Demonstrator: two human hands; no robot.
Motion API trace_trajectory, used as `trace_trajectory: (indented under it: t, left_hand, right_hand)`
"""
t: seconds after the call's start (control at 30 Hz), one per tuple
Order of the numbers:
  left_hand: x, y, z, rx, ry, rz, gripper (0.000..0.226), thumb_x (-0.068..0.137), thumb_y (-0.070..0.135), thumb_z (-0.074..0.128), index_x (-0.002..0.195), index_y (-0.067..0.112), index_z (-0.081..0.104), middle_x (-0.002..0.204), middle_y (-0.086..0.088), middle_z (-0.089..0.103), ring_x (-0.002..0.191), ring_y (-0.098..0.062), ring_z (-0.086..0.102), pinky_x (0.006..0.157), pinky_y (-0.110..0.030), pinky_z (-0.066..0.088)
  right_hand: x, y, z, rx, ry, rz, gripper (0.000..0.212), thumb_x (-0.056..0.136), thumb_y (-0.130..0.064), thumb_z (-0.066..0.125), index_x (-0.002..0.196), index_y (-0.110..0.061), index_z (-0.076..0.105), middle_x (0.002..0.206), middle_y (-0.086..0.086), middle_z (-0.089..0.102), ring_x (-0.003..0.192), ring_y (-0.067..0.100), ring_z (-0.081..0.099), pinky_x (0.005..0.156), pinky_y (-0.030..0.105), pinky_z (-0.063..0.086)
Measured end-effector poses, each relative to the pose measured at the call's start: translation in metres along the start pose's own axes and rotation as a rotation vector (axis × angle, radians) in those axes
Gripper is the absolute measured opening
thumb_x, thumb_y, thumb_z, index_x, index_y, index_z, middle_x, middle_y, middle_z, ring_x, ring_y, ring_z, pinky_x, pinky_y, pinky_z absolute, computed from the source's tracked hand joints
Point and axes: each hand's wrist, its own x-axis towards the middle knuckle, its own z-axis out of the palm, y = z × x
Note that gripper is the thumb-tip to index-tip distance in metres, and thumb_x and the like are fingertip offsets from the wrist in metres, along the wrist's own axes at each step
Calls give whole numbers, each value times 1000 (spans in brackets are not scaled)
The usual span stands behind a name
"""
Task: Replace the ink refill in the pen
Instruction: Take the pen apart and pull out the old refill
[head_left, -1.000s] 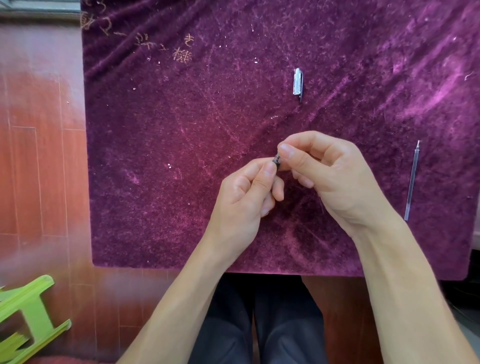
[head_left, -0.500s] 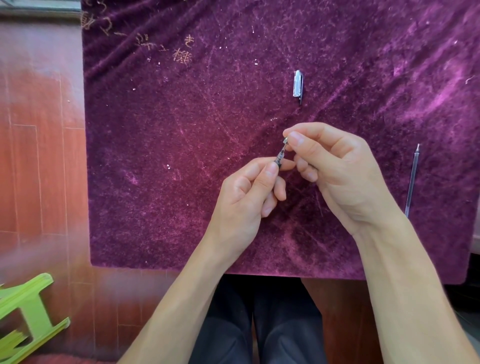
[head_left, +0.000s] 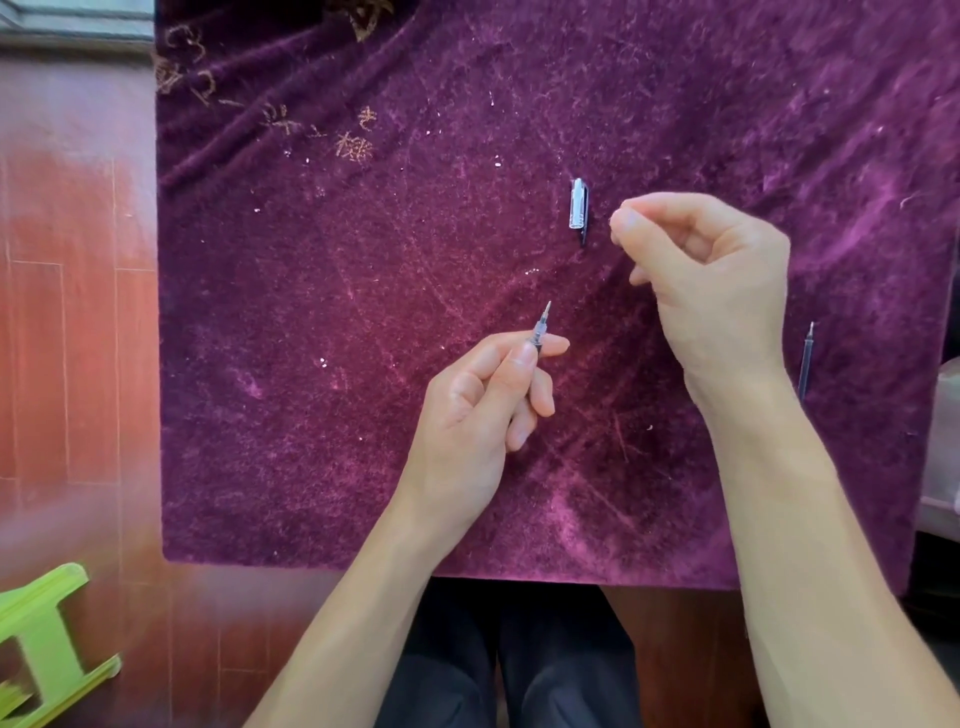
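Note:
My left hand (head_left: 467, 415) grips the pen (head_left: 535, 340) near the middle of the purple cloth. Most of the barrel is hidden in my fist. The clear front end and metal point of the ink refill (head_left: 543, 317) stick out up and to the right. My right hand (head_left: 711, 270) is up and to the right of it, apart from the pen. Its thumb and forefinger are pinched on a small dark tip piece (head_left: 611, 222), which barely shows. The pen cap (head_left: 577, 205) lies on the cloth just left of those fingertips. A spare refill (head_left: 806, 358) lies by the cloth's right edge.
The purple velvet cloth (head_left: 363, 364) covers the table, with gold embroidery at its far left corner. Red-brown floor shows on the left, with a green plastic stool (head_left: 47, 649) at the bottom left. My dark trousers are below the near edge.
My hands were together at the pen's tip. The right hand has since pulled away up and to the right with its pinch closed. The refill's point now stands bare out of the left hand.

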Motion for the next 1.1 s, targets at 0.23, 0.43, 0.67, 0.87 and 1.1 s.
trace_trajectory:
  t: [0.23,0.43,0.67,0.87,1.1]
  left_hand:
    - [8,0,-1,-6,17,20,29,108,21,44,114,13,72,73,1,61,50,-3,44,52,-10,39]
    - [13,1,1,-14,17,1,30,108,22,44,116,14,72,74,0,61,52,-7,43,53,-12,39]
    - [18,3,5,-17,29,1,29,108,19,44,114,11,72,73,-1,61,51,-7,42,53,-14,39]
    - [21,5,6,-8,26,9,30,109,19,44,115,9,71,74,-3,60,51,-7,42,54,-14,40]
    - [23,6,7,-8,20,-3,30,109,19,44,116,7,71,74,-4,60,51,-7,41,53,-15,39]
  right_hand:
    - [31,10,6,-335,26,-124,9,92,-30,75,98,-30,81,80,-20,74,63,-2,64,69,8,51]
    - [38,16,7,-448,-30,-171,13,93,-26,74,103,-28,82,90,-10,75,58,4,56,69,4,44]
    - [40,15,6,-485,-45,-172,13,92,-26,75,103,-27,82,93,-3,77,58,3,55,67,4,44]
    - [40,14,5,-483,-50,-160,13,91,-25,75,103,-27,81,93,-4,76,57,1,55,66,3,44]
    - [35,6,1,-477,-72,-151,18,90,-23,77,107,-26,80,95,-2,76,59,5,56,66,4,44]
